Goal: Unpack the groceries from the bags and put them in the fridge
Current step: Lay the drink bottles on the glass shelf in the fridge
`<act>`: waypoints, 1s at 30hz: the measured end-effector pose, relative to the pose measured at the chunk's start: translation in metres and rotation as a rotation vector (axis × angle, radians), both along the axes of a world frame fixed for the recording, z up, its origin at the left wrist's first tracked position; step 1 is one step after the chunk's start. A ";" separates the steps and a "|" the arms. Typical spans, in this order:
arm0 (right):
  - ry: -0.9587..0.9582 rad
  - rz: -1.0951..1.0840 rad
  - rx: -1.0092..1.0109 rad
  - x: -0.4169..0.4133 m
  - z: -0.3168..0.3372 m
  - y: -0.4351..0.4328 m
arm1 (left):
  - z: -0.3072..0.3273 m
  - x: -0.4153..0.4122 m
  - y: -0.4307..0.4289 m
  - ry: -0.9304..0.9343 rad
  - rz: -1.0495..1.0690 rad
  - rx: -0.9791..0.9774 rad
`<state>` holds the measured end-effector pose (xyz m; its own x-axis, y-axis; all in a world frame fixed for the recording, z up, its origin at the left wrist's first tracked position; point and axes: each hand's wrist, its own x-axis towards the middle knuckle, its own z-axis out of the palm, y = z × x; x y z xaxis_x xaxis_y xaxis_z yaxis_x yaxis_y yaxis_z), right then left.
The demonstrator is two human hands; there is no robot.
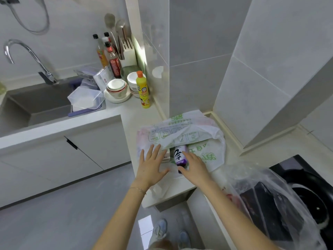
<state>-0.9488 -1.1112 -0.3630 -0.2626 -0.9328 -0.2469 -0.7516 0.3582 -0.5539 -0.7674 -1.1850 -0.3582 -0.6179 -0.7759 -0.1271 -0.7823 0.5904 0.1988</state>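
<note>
Bottle (pixel 180 156): purple, lying in the mouth of the white bag (pixel 198 127), long axis 12-to-6. Right hand (pixel 193 165): nearer, on it from 4 o'clock; whether the grip is closed cannot be told. Left hand (pixel 153 164): flat, fingers spread, at its 9 o'clock.

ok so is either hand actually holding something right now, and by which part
The right hand grips the purple bottle by its near end, in the white bag. The left hand lies open beside it, holding nothing.
</note>
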 end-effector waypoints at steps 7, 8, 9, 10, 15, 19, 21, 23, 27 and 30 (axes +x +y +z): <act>-0.019 -0.036 -0.055 0.023 -0.010 -0.043 | -0.015 0.010 -0.036 -0.040 -0.084 0.012; -0.017 -0.047 -0.047 0.026 -0.012 -0.048 | -0.017 0.011 -0.039 -0.044 -0.114 0.019; -0.006 -0.056 -0.042 0.028 -0.014 -0.053 | -0.019 0.010 -0.043 -0.062 -0.146 0.031; 0.011 -0.064 -0.034 0.029 -0.017 -0.056 | -0.020 0.010 -0.046 -0.077 -0.182 0.031; 0.032 -0.100 0.031 0.029 -0.028 -0.067 | -0.036 0.017 -0.063 -0.071 -0.183 -0.039; 0.083 -0.112 0.049 0.035 -0.034 -0.077 | -0.039 0.019 -0.078 -0.105 -0.136 -0.044; 0.124 -0.148 0.069 0.042 -0.034 -0.083 | -0.039 0.023 -0.083 -0.108 -0.150 -0.027; 0.171 -0.169 0.086 0.051 -0.035 -0.089 | -0.038 0.026 -0.087 -0.098 -0.163 -0.023; 0.244 -0.193 0.154 0.064 -0.038 -0.100 | -0.041 0.029 -0.094 -0.089 -0.173 -0.021; 0.265 -0.233 0.173 0.071 -0.039 -0.106 | -0.046 0.031 -0.097 -0.077 -0.152 0.003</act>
